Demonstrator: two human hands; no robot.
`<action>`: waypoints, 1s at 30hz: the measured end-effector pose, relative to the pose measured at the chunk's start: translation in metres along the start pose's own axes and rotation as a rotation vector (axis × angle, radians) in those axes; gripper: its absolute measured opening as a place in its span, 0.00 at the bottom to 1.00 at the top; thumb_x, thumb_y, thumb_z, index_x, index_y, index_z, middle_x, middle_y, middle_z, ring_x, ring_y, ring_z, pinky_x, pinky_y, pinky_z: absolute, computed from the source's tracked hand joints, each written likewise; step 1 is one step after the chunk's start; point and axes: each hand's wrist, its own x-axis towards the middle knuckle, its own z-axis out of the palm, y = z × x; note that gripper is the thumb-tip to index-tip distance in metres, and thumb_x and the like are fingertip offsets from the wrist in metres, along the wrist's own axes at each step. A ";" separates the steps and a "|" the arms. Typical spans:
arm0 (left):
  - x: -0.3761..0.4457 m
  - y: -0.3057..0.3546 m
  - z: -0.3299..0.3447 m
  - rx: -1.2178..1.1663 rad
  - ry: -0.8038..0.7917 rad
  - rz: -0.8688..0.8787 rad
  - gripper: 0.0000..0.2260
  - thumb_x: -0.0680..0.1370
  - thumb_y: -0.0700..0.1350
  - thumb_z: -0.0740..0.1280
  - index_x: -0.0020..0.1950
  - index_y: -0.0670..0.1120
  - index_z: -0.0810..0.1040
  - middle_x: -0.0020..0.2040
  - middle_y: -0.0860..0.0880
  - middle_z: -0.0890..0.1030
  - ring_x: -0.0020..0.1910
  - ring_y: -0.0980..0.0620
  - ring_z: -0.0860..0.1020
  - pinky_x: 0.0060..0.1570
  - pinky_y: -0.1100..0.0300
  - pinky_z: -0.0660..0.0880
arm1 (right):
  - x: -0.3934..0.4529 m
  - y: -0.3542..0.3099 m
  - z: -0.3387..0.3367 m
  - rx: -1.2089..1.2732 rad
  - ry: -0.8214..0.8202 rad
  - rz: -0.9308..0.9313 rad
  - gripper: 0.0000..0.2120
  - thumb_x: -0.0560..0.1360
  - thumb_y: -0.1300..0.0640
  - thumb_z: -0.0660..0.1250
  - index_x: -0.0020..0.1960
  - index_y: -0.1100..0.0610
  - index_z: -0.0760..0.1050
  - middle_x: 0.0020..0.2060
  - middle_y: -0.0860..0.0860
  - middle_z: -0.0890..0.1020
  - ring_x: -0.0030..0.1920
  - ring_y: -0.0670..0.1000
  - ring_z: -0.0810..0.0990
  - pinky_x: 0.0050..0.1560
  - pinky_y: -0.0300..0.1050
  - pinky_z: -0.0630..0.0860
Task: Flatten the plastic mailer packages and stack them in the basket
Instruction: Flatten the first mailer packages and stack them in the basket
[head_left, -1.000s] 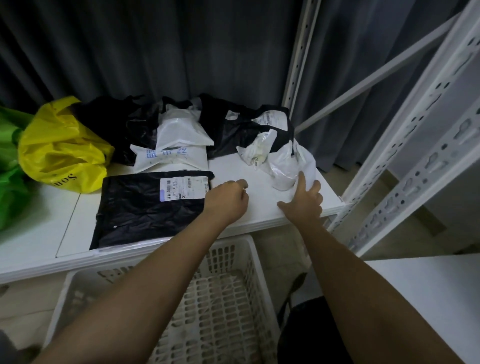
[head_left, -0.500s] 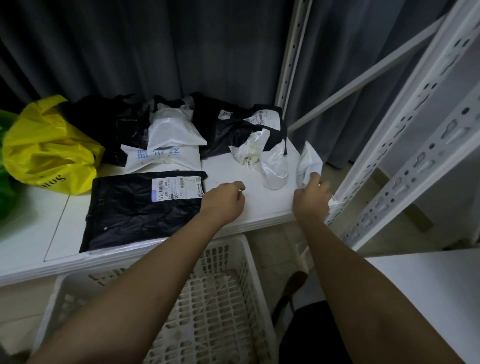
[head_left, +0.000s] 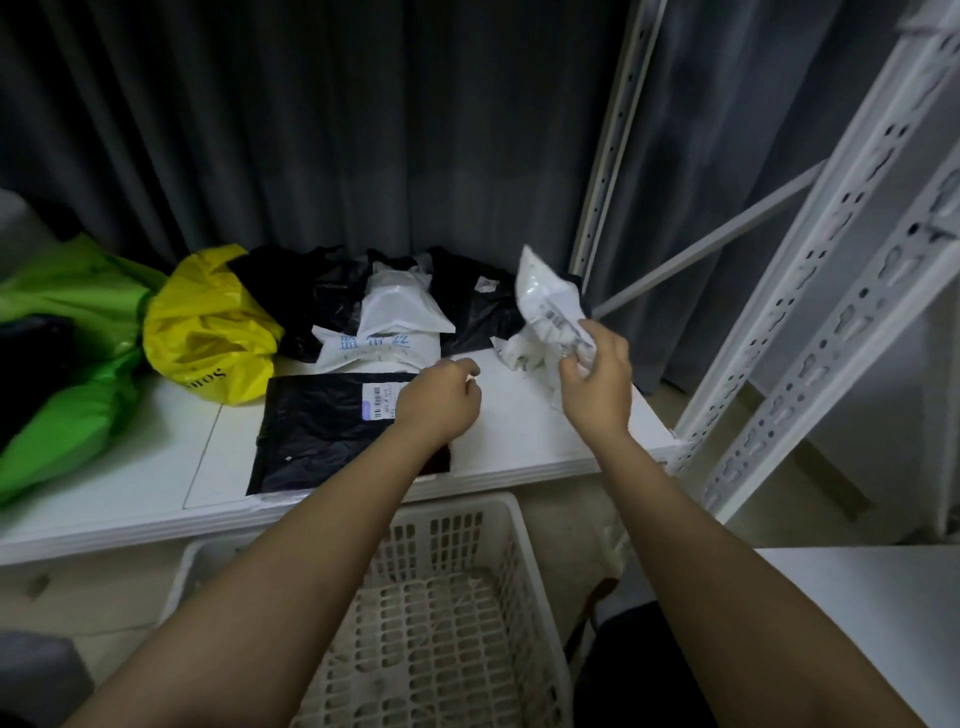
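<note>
One crumpled white plastic mailer package (head_left: 548, 306) is lifted off the white shelf board (head_left: 524, 436), gripped by the right hand (head_left: 597, 384), whose thumb and curled fingers pinch its lower edge; its printed label faces the camera. Just below it, another crumpled white package (head_left: 522, 353) lies on the board's back right part. The left hand (head_left: 441, 410) rests with its fingers curled under at the right edge of a flat black plastic mailer package (head_left: 317, 431), covering part of that package's white shipping label (head_left: 379, 402); whether the fingers pinch the plastic I cannot tell. This black package lies flat on the board's front edge. Behind it sits a white mailer with blue lettering (head_left: 382, 345), and behind that a heap of black bags (head_left: 311, 296) against the dark curtain (head_left: 337, 130). Left of the heap are a yellow plastic bag (head_left: 208, 327) and a green plastic bag (head_left: 78, 364). Below the board's edge stands the white slotted plastic basket (head_left: 447, 613), with both forearms reaching over it. White perforated metal shelving posts (head_left: 831, 312) rise at the right.
</note>
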 end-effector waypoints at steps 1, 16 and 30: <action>-0.001 -0.006 -0.007 -0.009 0.022 -0.012 0.17 0.80 0.45 0.57 0.69 0.48 0.72 0.67 0.45 0.73 0.63 0.44 0.72 0.56 0.53 0.71 | -0.003 -0.008 0.005 0.075 -0.056 -0.004 0.18 0.78 0.60 0.64 0.67 0.55 0.71 0.63 0.53 0.71 0.61 0.52 0.73 0.59 0.46 0.73; -0.029 -0.156 -0.064 -0.289 0.238 -0.399 0.27 0.83 0.51 0.54 0.79 0.46 0.50 0.78 0.43 0.56 0.76 0.43 0.56 0.71 0.49 0.57 | -0.047 -0.057 0.106 0.532 -0.564 0.620 0.09 0.77 0.60 0.62 0.56 0.55 0.75 0.51 0.55 0.82 0.50 0.54 0.82 0.47 0.47 0.79; -0.008 -0.208 -0.034 -0.495 0.166 -0.518 0.29 0.82 0.55 0.56 0.79 0.48 0.49 0.76 0.41 0.60 0.75 0.41 0.59 0.71 0.51 0.57 | -0.041 -0.031 0.175 0.285 -0.545 0.448 0.12 0.78 0.57 0.60 0.61 0.54 0.71 0.52 0.52 0.80 0.49 0.51 0.79 0.46 0.45 0.74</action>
